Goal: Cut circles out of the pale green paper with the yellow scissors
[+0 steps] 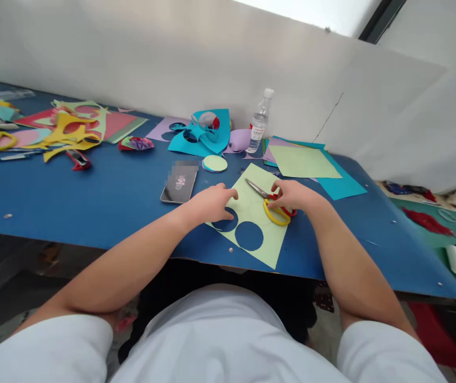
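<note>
A pale green sheet of paper [270, 247] lies slantwise on the blue table [132, 213], with two round holes cut through its near part. Faint circle outlines show on its uncut part. My left hand [214, 204] is at the sheet's left edge, thumb and forefinger apart beside one hole. Scissors [278, 213] with one red and one yellow handle rest over the sheet, their blades pointing away to the left. The fingers of my right hand [287, 196] are closed around the red handle. Just beyond the sheet sits a small stack of cut paper circles [214, 163].
A phone [180, 182] lies left of the sheet. Behind stand a water bottle [260, 121] and blue paper offcuts [216, 135]. Coloured sheets [307, 161] are stacked at right. Yellow scraps [66, 133] and other scissors [0, 141] lie far left.
</note>
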A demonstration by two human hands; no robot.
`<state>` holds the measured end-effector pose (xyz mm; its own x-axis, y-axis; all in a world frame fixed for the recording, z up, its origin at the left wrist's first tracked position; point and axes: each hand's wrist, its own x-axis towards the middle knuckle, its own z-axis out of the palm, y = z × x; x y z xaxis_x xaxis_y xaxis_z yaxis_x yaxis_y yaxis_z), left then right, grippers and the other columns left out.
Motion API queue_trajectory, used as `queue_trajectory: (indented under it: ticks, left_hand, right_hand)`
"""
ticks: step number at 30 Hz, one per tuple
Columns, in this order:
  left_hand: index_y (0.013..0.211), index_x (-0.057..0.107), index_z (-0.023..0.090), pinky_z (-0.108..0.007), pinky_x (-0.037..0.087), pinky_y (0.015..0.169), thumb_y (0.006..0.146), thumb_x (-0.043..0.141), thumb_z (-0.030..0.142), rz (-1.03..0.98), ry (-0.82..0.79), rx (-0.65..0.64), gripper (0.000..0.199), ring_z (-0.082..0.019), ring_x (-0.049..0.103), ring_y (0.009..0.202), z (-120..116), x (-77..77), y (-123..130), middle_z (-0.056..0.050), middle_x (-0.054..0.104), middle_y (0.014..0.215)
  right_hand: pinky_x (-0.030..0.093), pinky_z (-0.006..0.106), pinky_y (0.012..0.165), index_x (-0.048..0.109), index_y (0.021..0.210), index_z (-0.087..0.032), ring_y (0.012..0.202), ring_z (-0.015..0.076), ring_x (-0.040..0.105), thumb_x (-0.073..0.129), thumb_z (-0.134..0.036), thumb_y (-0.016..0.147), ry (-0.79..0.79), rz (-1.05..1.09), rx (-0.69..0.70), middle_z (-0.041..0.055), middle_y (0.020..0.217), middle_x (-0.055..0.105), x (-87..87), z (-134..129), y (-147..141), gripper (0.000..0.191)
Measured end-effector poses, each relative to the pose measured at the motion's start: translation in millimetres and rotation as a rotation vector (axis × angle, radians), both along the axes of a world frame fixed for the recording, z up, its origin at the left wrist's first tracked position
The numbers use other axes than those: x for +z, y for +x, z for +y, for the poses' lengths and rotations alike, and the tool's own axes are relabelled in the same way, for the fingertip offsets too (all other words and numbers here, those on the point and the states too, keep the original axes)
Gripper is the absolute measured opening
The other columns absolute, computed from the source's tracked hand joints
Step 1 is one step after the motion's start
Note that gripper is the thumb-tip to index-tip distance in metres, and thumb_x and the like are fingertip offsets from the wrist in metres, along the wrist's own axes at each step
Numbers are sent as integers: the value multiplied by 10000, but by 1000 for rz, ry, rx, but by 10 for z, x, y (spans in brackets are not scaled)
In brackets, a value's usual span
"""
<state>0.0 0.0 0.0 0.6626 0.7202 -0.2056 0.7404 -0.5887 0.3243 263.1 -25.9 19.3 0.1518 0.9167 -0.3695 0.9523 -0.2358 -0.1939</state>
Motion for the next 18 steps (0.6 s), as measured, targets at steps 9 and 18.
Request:
queue_trajectory:
  ticks: [9, 18]
  left_hand:
    - [1456, 672, 197, -463, 573, 996, 862, 803, 453, -44, 11, 51, 660, -385, 714, 1107, 176, -62, -47, -182, 641, 1315]
    - [1364, 708, 176, -451, 562, 1043, 882, 710, 545, -178, 19, 29, 607, -358, 703, 1140, 328, -143, -86, -153, 668, 1223]
  right_hand:
    - [548, 358, 708, 713, 1322, -229, 974, 305, 735, 925, -317, 735, 81, -55, 13, 164, 1242, 751, -54, -42, -75, 630]
    - [580, 377, 810, 727, 1260, -221, 1056, 318, 738, 745, -259, 856, 222, 34, -21, 167, 1250, 778, -259, -44, 52, 406]
